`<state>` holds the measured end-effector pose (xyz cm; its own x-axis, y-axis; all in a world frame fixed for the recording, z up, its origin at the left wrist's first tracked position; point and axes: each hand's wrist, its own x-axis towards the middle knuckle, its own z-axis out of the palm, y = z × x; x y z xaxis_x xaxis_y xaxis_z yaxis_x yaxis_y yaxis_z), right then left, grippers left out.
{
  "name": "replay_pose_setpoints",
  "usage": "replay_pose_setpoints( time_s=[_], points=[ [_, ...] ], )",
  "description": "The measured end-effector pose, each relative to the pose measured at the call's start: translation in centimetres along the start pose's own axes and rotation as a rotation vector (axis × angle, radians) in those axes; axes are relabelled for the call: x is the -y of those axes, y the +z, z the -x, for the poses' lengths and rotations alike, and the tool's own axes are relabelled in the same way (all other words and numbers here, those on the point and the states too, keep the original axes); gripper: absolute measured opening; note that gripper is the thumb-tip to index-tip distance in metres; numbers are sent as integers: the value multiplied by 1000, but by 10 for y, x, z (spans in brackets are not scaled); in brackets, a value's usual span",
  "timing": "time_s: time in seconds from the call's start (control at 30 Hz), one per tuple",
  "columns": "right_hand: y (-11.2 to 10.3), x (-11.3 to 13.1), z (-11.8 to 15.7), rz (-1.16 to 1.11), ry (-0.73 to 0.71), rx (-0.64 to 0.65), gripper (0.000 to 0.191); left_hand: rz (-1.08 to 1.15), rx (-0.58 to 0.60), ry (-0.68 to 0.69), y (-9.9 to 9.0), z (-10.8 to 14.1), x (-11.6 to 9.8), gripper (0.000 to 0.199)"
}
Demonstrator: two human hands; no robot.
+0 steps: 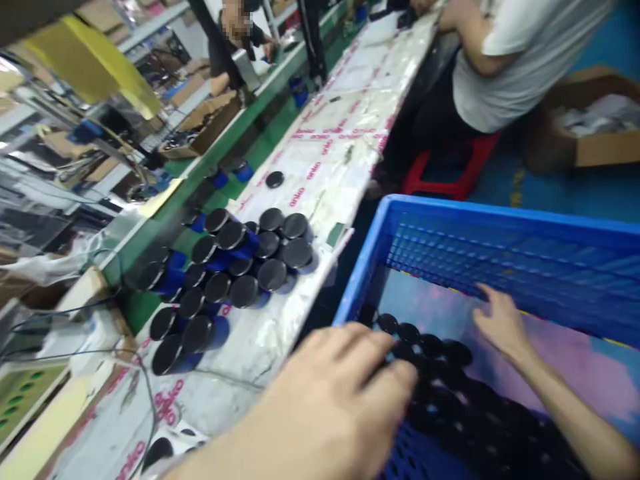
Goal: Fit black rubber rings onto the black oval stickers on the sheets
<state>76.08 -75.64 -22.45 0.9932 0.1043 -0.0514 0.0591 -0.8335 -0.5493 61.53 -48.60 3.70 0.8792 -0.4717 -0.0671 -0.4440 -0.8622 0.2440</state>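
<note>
My left hand is over the near left side of a blue plastic crate, fingers bent, with a gap between thumb and fingers. No object shows in it, though its palm side is hidden. Inside the crate, my right hand is open above a pink-and-blue sheet, thumb and fingers apart and holding nothing. Rows of round black-topped items fill the crate's near part, between and below my hands. To the left, several blue jars with black lids stand in a cluster on the workbench.
The long workbench has printed plastic covering, with a loose black lid on it. A green conveyor runs alongside, carrying more blue jars. A person sits on a red stool beyond the crate; another person is across the conveyor.
</note>
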Motion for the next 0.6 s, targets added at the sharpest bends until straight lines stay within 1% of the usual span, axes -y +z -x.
replay_pose_setpoints(
  time_s=[0.03,0.07,0.1,0.13,0.17,0.2,0.23,0.27,0.3,0.33,0.4,0.47,0.5,0.53,0.6],
  points=[
    [-14,23,-6,-33,-50,-57,44,-7,-88,-160,-15,25,18,30],
    [-25,51,-10,-71,-117,-87,47,-37,-154,-345,-25,49,38,30],
    [-33,83,-9,-110,-206,-94,50,-88,-186,-512,-31,73,60,31],
    [-37,118,-5,-141,-309,-76,49,-140,-211,-631,-33,94,82,37],
    [-37,153,2,-173,-428,-41,49,-187,-244,-711,-31,112,103,45],
    [-34,187,10,-199,-572,-4,51,-219,-261,-759,-29,126,124,51],
    [-27,218,18,-189,-690,27,54,-247,-284,-793,-26,134,141,59],
    [-17,245,24,-162,-758,78,61,-272,-309,-810,-24,138,156,66],
    [-7,268,29,-153,-774,109,65,-295,-325,-807,-23,137,168,71],
    [4,285,31,-145,-759,134,67,-315,-335,-788,-24,131,178,74],
    [23,310,29,-150,-686,151,66,-335,-320,-729,-28,110,190,77],
    [34,324,23,-156,-629,157,66,-341,-269,-697,-31,86,197,76],
    [37,329,21,-158,-613,163,66,-352,-247,-696,-31,75,200,76],
    [37,332,21,-160,-600,173,65,-372,-230,-702,-31,66,201,76],
    [29,334,27,-174,-584,185,62,-420,-211,-727,-31,53,199,73]
  ],
)
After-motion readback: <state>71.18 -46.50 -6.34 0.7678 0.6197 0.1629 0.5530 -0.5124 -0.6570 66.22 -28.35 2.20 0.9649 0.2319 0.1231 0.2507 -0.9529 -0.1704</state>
